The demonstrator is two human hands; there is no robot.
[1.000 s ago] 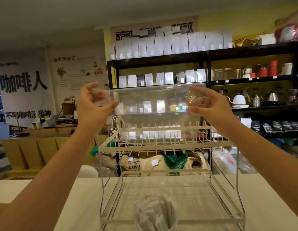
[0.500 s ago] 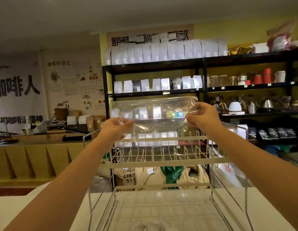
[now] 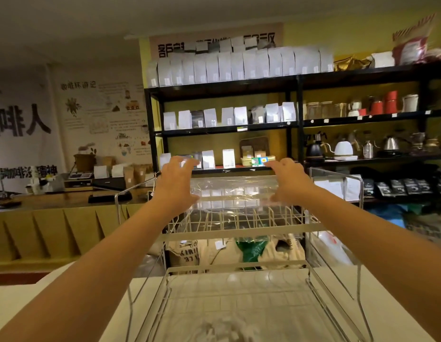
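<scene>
Coffee-shop walls hung with a printed poster [image 3: 22,124] fill the far left, well to the left of the two-tier wire rack [image 3: 241,232]. Nearer, but also left of the rack, runs a wooden counter [image 3: 54,203] with small paper bags on it. The rack itself stands on a white counter [image 3: 387,304] straight ahead.

At the left end of the rack's upper tier is the left hand [image 3: 176,183], its fingers straight and spread and its thumb pointing in toward the rack's middle. A clear plastic film [image 3: 235,193] lies spread across that upper tier, reaching from one hand to the other. At the right end of the tier is the right hand [image 3: 287,181], likewise spread, with fingers loose and gripping nothing. Both hands sit at the film's ends and are well apart from each other. Whether the thumbs actually touch the film cannot be made out.

Below the upper tier and behind the rack lie burlap sacks [image 3: 187,253] and a green bag [image 3: 251,250]. Behind the rack and running off to its right stands black shelving [image 3: 297,119], with white pouches [image 3: 239,65] along its top. Kettles [image 3: 342,149] stand on a shelf to the rack's upper right.
</scene>
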